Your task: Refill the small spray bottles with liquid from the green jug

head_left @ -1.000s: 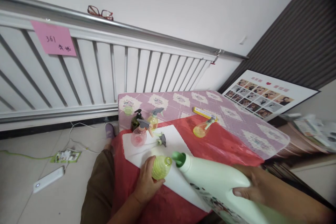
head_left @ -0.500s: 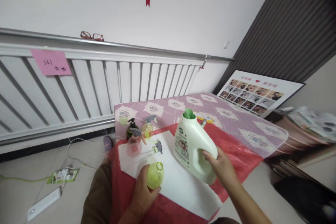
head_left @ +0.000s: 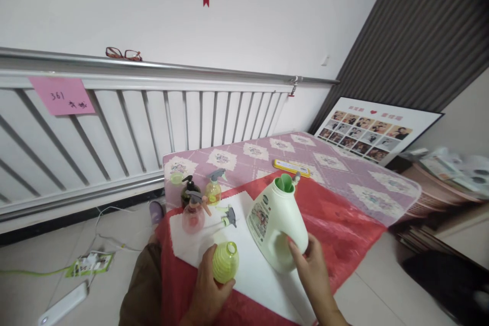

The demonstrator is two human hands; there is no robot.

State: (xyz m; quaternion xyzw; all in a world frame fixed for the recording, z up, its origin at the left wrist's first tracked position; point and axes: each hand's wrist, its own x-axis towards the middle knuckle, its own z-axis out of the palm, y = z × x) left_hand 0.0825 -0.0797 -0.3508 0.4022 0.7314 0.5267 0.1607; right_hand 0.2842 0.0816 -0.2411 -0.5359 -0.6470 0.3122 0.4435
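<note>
My left hand (head_left: 206,288) is wrapped round a small yellow-green ribbed bottle (head_left: 225,262) with no cap, held upright on the white cloth (head_left: 252,265). My right hand (head_left: 311,267) grips the handle side of a large white jug (head_left: 277,224) with an open green spout, which stands tilted on the cloth just right of the small bottle. A loose grey spray head (head_left: 230,215) lies on the cloth behind the small bottle.
A pink spray bottle (head_left: 193,214), a dark pump bottle (head_left: 187,189) and a yellow spray bottle (head_left: 213,188) stand at the table's left edge. A yellow flat case (head_left: 291,167) lies further back. A radiator (head_left: 153,122) runs behind; a photo board (head_left: 367,130) leans at right.
The big jug went from lying tipped with its spout at the small bottle to standing on the cloth. My right hand slid down its side. My left hand kept hold of the small bottle.
</note>
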